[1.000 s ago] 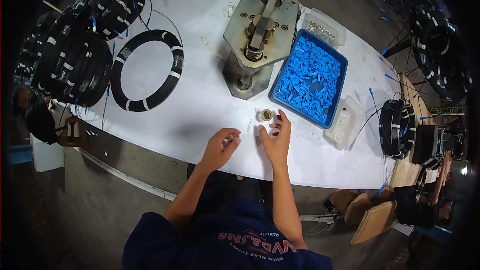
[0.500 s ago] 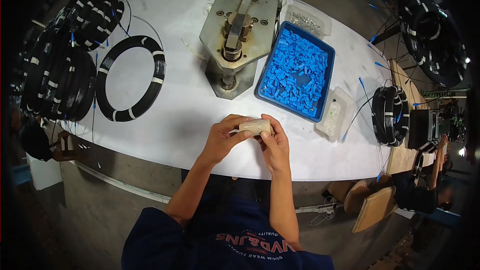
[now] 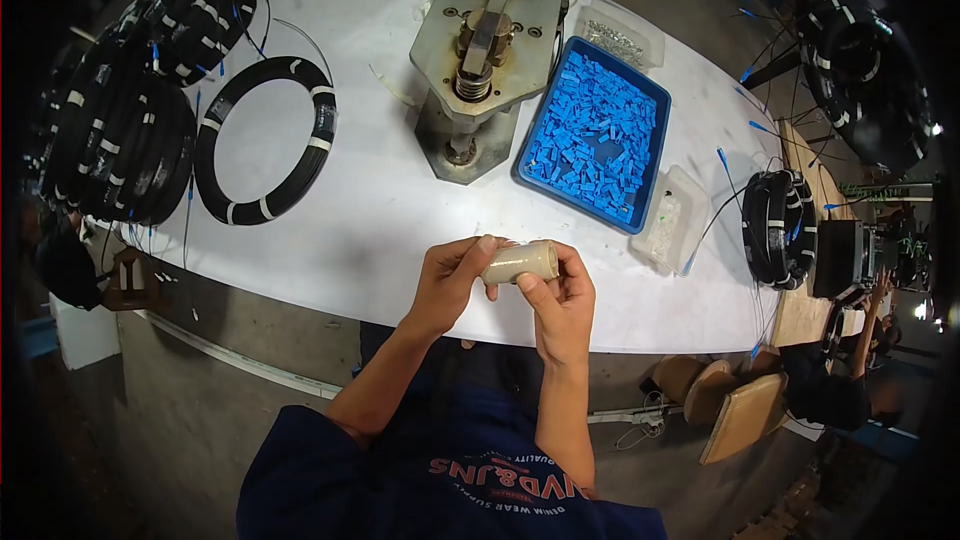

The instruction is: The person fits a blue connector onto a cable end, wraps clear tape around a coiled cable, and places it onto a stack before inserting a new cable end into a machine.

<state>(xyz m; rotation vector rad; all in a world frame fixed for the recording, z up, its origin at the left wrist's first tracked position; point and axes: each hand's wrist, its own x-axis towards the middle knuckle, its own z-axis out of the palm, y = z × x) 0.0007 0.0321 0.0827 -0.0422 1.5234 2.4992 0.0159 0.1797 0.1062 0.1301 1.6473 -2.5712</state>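
A wide roll of clear, yellowish tape (image 3: 520,264) lies sideways between my two hands, just over the table's near edge. My left hand (image 3: 455,275) grips its left end, with the thumb on top. At the other end my right hand (image 3: 562,300) holds it, the thumb pressed against its near side and the fingers behind. The roll's open core faces right. Some fingers are hidden behind the roll. Beyond my hands stand a metal hand press (image 3: 485,50) and a blue tray (image 3: 640,225) heaped with small blue connector parts.
A black cable coil (image 3: 212,165) lies at left beside stacked coils (image 3: 120,140). Clear plastic boxes (image 3: 672,230) (image 3: 640,35) flank the tray. Another coil (image 3: 775,230) is at the right edge of the white table (image 3: 370,270). Other people (image 3: 830,385) are at the right and far left.
The tape roll has turned and shifted slightly right, so its open right end shows more. My right hand has moved a little right and my left thumb has risen onto the roll's top.
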